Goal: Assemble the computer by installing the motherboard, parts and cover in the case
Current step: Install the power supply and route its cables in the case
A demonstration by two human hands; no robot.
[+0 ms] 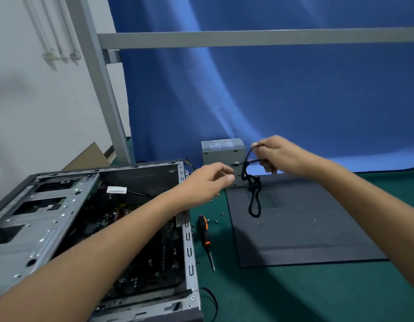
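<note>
Right hand [274, 155] clenches around a black cable [254, 201], one bundle, gathered in the fist and looped above the knuckles. Its long axis runs nearly vertical from the grip, and the closed loop end points down. Whether that loop touches the surface beneath cannot be told.

Directly below the grip lies one dark cover panel [306, 228], flat, its far left corner under the hanging loop. Just behind and left of the grip stands one grey power supply [221, 152], upright. Left hand [208, 180] hovers lower left of the grip, in front of the supply, fingers loosely curved and blurred; whether it holds anything cannot be told.

Farther left sits one open case [188, 249], the motherboard [143, 252] inside. Between its right wall and the panel's left edge, a strip of green table [294, 296] holds one screwdriver [205, 231], tip toward the person, and at least four small screws [222, 214]. Bare green surface opens right of the grip, past the panel.
</note>
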